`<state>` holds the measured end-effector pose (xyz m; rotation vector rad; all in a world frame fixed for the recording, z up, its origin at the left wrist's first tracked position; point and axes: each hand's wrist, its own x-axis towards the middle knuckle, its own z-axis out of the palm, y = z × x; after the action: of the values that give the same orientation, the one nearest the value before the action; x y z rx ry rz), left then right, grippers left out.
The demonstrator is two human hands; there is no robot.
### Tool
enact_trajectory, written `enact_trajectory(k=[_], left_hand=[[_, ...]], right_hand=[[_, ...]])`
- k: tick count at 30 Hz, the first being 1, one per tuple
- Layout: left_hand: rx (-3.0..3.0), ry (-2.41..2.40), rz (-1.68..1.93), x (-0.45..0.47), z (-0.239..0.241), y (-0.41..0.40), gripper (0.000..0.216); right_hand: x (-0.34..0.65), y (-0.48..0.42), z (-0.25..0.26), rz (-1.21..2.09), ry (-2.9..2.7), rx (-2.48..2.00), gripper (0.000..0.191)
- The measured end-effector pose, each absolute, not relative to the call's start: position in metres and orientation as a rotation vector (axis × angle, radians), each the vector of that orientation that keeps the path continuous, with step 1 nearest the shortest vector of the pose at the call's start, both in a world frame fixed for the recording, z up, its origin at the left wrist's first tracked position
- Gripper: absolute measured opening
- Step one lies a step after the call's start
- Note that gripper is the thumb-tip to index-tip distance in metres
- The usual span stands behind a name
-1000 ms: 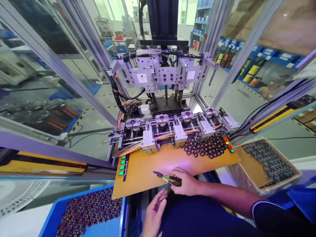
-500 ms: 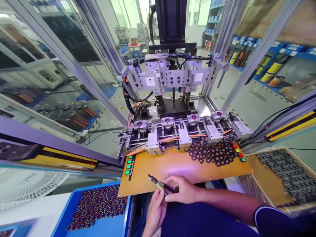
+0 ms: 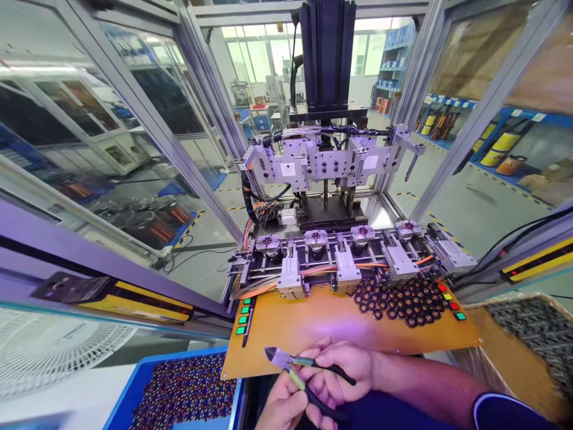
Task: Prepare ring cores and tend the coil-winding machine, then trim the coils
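A pair of diagonal cutters (image 3: 280, 357) with green and black handles is held in front of me, its jaws pointing to the upper left. My left hand (image 3: 286, 401) is closed round the lower handle. The upper handle lies in my right hand (image 3: 347, 365), thumb on top and fingers beneath. The two handles stand apart. Both hands are over the front edge of the orange work plate (image 3: 286, 325). A black pen-like stick (image 3: 248, 327) rests at the plate's left side.
Several dark ring-shaped parts (image 3: 403, 301) are spread on the plate's right. Behind stands a machine with a row of metal fixtures (image 3: 316, 240). A blue bin (image 3: 138, 382) full of small parts is at left, a lined box (image 3: 496, 352) at right, a white fan (image 3: 58, 352) far left.
The cutters' handles have come apart and the tool has turned so that its flat side shows. My view has tilted up a little, so the machine sits lower.
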<state>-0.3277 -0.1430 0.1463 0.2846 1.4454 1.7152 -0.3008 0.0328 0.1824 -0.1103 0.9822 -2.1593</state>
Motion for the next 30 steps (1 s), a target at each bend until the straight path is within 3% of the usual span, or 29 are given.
enact_trajectory(k=[2, 5, 9, 15, 20, 25, 30], left_hand=[[0.310, 1.513, 1.768, -0.332, 0.145, -0.140, 0.074], [0.398, 2.108, 1.788, -0.342, 0.126, -0.145, 0.048], [0.675, 2.801, 1.451, -0.359, 0.091, -0.160, 0.031], [0.988, 3.109, 1.211, -0.393, 0.076, -0.147, 0.044], [0.987, 3.098, 1.449, -0.393, 0.067, -0.142, 0.014], [0.960, 3.058, 1.447, -0.391, 0.061, -0.145, 0.016], [0.905, 3.061, 1.460, -0.393, 0.063, -0.142, 0.013]], right_hand=[[-0.302, 0.041, 0.189, -2.258, 1.065, -0.070, 0.035], [-0.310, 0.072, 0.204, -2.336, 1.241, -0.056, 0.046], [-0.326, 0.124, 0.235, -2.324, 1.459, -0.069, 0.048], [-0.371, 0.145, 0.289, -2.091, 1.692, -0.157, 0.048], [-0.434, 0.137, 0.340, -1.727, 1.887, -0.117, 0.031], [-0.513, 0.121, 0.368, -1.462, 1.976, -0.077, 0.009], [-0.575, 0.099, 0.369, -1.155, 2.020, 0.060, 0.012]])
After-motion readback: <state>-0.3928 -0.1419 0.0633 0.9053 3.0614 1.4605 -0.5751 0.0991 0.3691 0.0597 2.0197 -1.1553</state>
